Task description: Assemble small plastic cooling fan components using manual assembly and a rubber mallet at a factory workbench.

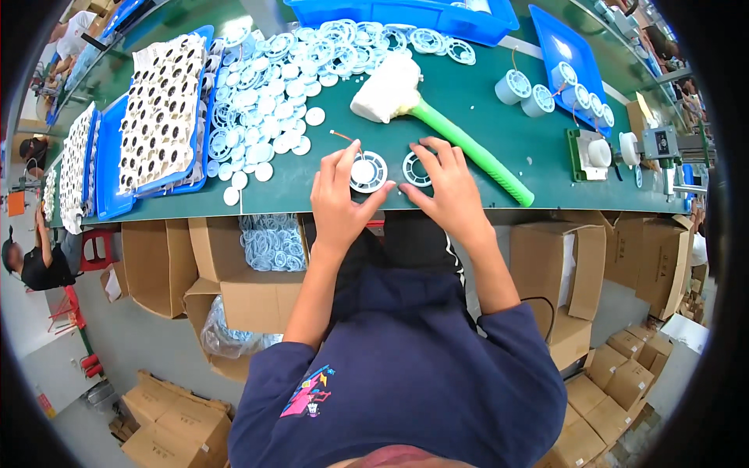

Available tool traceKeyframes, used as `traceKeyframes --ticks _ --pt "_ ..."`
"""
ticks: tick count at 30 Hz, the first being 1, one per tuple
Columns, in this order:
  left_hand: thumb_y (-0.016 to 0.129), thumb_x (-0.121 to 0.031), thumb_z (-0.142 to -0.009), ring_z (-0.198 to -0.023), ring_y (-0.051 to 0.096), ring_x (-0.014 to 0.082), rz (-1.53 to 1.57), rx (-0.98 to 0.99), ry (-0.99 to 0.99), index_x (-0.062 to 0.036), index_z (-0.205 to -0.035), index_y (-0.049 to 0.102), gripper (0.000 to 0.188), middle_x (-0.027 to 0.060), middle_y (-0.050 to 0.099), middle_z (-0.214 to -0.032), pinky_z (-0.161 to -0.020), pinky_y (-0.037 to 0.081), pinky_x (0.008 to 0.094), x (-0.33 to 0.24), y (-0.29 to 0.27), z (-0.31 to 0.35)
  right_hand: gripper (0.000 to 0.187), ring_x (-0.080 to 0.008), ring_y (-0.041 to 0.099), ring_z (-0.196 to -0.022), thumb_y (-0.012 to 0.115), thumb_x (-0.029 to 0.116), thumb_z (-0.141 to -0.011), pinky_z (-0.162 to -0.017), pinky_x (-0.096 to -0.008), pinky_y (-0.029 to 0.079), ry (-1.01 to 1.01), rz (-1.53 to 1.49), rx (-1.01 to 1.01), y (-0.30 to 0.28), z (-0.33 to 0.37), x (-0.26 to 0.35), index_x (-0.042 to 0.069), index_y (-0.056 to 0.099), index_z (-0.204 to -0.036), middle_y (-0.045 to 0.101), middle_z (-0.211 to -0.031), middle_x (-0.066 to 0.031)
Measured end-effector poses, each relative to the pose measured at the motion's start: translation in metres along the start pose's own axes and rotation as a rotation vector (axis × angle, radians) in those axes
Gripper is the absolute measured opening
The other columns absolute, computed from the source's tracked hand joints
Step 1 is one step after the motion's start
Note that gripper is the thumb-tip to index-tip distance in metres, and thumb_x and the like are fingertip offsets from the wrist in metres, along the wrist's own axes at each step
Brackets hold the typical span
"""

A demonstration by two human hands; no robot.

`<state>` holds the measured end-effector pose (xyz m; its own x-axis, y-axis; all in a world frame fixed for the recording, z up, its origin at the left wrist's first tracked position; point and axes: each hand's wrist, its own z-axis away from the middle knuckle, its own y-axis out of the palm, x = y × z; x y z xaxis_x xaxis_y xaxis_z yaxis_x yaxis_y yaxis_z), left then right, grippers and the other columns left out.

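Observation:
My left hand (337,199) grips a round light-blue and white plastic part (368,171) by its left side, with the thumb below. A short thin wire with a small end sticks out of this part at the upper left. In my right hand (452,195) is a light-blue plastic ring (406,169), pinched between thumb and fingers, which hide its right side. Both pieces are at the near edge of the green table, a small gap apart. Just beyond them lies a mallet with a white head (388,87) and a green handle (476,152) slanting to the right.
A heap of light-blue rings and discs (269,101) spreads at the left, beside trays of dark-centred parts (160,117). Several light-blue cylinders (512,87) stand at the right near a blue tray (566,47) and a small fixture (589,156). Cardboard boxes (265,304) sit below the edge.

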<state>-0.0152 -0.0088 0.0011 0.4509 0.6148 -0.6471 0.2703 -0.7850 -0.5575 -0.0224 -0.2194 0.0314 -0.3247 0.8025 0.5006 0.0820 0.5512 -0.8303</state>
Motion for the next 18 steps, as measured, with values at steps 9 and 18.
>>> traceKeyframes --ticks 9,18 --pt "0.089 -0.017 -0.077 -0.098 0.068 0.0296 0.192 0.071 -0.028 -0.0044 -0.143 0.055 0.076 0.0172 0.063 -0.127 -0.077 0.058 0.0379 0.002 -0.008 0.000 0.057 -0.0366 0.057 -0.113 0.082 0.015 -0.082 -0.095 -0.0453 0.053 -0.067 -0.016 -0.021 -0.003 0.008 -0.001 -0.001 0.061 -0.133 0.058 -0.135 -0.0169" --pt "0.090 -0.013 -0.074 -0.085 0.067 0.0259 0.158 0.022 -0.029 -0.0048 -0.149 0.047 0.087 0.0137 0.065 -0.120 -0.073 0.057 0.0376 0.012 0.000 0.005 0.061 -0.0380 0.059 -0.119 0.088 0.013 -0.075 -0.102 -0.0473 0.050 -0.253 -0.274 -0.264 0.013 -0.016 0.059 -0.001 0.064 -0.129 0.064 -0.128 -0.0169"
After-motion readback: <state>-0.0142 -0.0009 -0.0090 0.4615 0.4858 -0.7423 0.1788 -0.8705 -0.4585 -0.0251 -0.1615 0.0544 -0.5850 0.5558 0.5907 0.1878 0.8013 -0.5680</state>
